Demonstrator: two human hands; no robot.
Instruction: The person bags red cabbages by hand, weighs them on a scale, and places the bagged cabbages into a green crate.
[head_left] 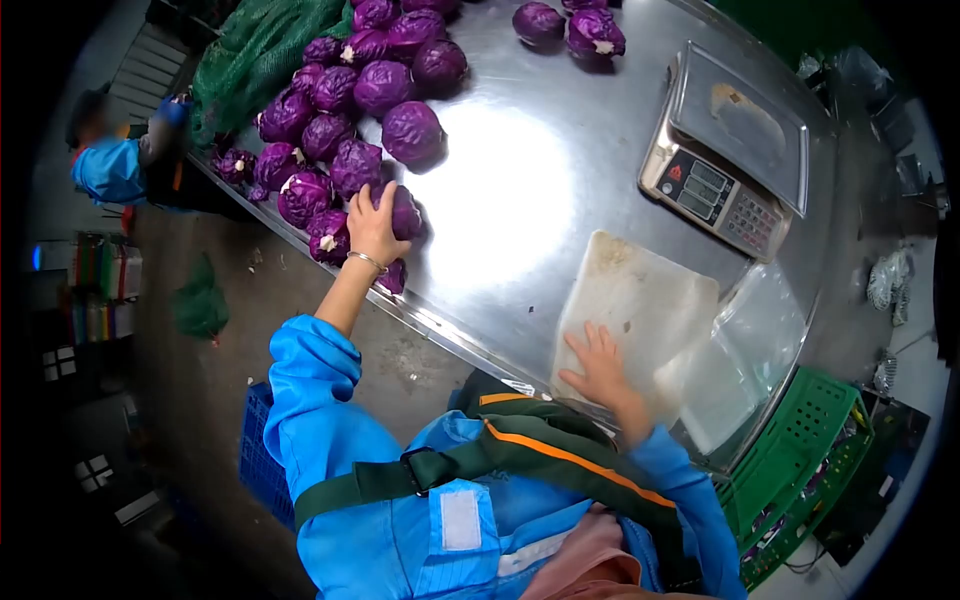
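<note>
My left hand (375, 232) is wrapped over a red cabbage (406, 212) at the near edge of a heap of purple heads. Its fingers hide part of that cabbage. Right beside it lie another red cabbage (329, 237) with a pale cut stem and one (392, 277) by the table edge. My right hand (602, 372) rests with fingers spread over a stained white cutting board (640, 290), holding nothing. Clear plastic bags (755, 320) lie at the board's right side.
A digital scale (725, 150) stands on the metal table (480, 290). Green netting (255, 65) lies behind the heap, and more cabbages (595, 35) sit at the far side. A green crate (800, 450) is at right, a blue crate (262, 450) below left. Another person (110, 165) stands at left.
</note>
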